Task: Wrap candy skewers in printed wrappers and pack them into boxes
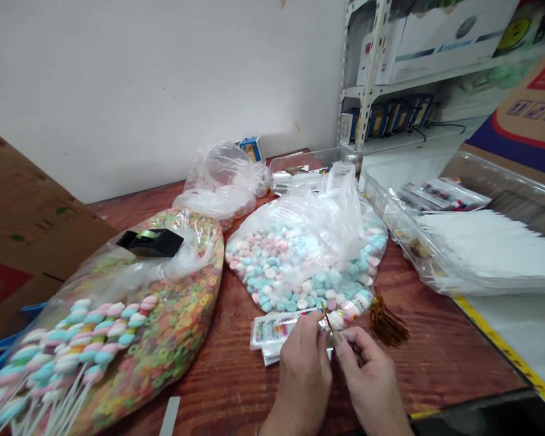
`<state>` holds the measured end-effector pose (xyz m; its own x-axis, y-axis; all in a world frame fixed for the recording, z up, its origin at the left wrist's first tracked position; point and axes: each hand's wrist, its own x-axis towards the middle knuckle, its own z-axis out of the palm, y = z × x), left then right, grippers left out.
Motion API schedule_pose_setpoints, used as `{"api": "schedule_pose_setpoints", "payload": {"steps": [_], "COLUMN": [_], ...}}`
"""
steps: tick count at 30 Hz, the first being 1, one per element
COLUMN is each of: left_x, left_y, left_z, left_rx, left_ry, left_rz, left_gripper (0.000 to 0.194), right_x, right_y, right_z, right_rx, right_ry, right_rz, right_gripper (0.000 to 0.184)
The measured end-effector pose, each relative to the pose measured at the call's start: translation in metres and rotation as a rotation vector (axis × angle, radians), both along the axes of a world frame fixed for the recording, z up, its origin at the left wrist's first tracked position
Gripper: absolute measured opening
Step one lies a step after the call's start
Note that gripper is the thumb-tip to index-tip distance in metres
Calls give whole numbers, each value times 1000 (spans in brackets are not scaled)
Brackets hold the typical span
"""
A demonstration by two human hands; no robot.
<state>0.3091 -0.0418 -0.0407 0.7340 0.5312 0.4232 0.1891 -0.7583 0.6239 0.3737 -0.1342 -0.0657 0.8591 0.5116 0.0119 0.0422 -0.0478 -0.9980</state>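
The left hand [304, 375] and right hand [367, 378] work close together just above the counter [440, 357], near the middle of the view. The left grip is a narrow pinch on a gold twist tie [327, 322], which stands up between the hands. The right grip is also narrow, its fingertips [345, 346] closed at the neck of a clear candy packet [350, 310], though the fingers hide the exact hold. The packet lies across the far side of the hands, with pastel candies showing through it.

A loose bunch of gold twist ties [387, 324] lies just right of the packet. Under and left of the hands sits a small stack of printed packets [277, 332]. Just beyond the hands lies a large clear bag of pink, blue and white candies [295, 269].

To the left, a bigger bag of multicoloured cereal rings [172, 327] carries a black tape dispenser [149, 242] on top, and pastel twisted marshmallow pops [77, 345] lie on it with their white sticks pointing toward the near edge. On the right, a clear plastic tray [390, 236] holds a white stack of sheets [490, 245]. Metal shelving [367, 72] stands at the far right.
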Motion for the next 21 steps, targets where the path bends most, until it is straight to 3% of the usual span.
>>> {"api": "schedule_pose_setpoints", "payload": {"steps": [3, 6, 8, 12, 14, 18, 20, 21], "left_x": [-1, 0, 3, 12, 16, 17, 13, 11], "left_y": [1, 1, 0, -2, -3, -4, -4, -3], "left_z": [-2, 0, 2, 4, 5, 8, 7, 5], "left_rx": [49, -111, -402, -1205, -1435, -1510, -1358, -1199], "left_ry": [-11, -45, -57, -119, -187, -214, -151, -114], "left_rz": [-61, -48, 9, 38, -1, -73, -84, -84], "left_gripper": [30, 23, 15, 11, 17, 21, 20, 19], "right_x": [1, 0, 1, 6, 10, 17, 18, 19], "right_y": [2, 3, 2, 1, 1, 0, -3, -4], "right_z": [4, 5, 1, -9, -9, 0, 2, 3], "right_rx": [-11, -21, -62, -134, -139, -156, -174, -182], "right_ry": [-52, -80, -185, -405, -426, -456, -491, -515], "right_rz": [-34, -29, -13, -15, -38, 17, 87, 99], "right_gripper": [29, 28, 26, 20, 17, 18, 18, 21]}}
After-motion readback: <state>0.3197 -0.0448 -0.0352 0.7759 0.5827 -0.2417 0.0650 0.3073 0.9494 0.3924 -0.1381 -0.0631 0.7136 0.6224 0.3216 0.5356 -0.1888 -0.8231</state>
